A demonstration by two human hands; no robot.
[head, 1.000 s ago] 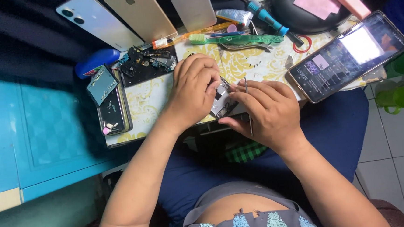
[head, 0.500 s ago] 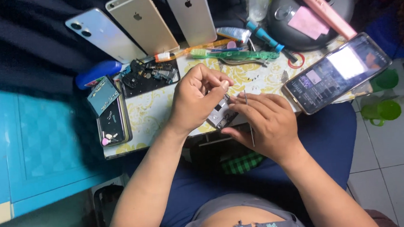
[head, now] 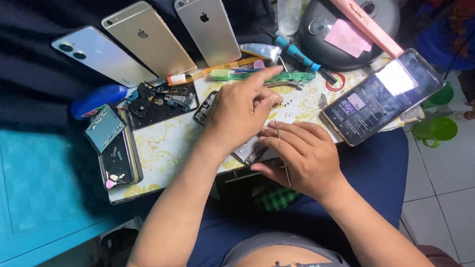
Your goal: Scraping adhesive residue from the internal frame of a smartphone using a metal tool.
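Left hand [head: 245,112], forefinger out, rested on opened phone [head: 249,149] at tray [head: 167,149] edge | right hand [head: 299,160] fingers pinched thin metal tool [head: 280,147] | we judged steadying the phone firmly best.

Three phones [head: 149,42] upright; lit phone [head: 382,96] right.

head view: worn on the person's head, above the lap | faces: steeply down over a small table [head: 161,149], tiled floor at right | range: close, both forearms run up from the bottom edge, left hand [head: 241,108] and right hand [head: 305,157] mid-frame | views: one only, nothing shared
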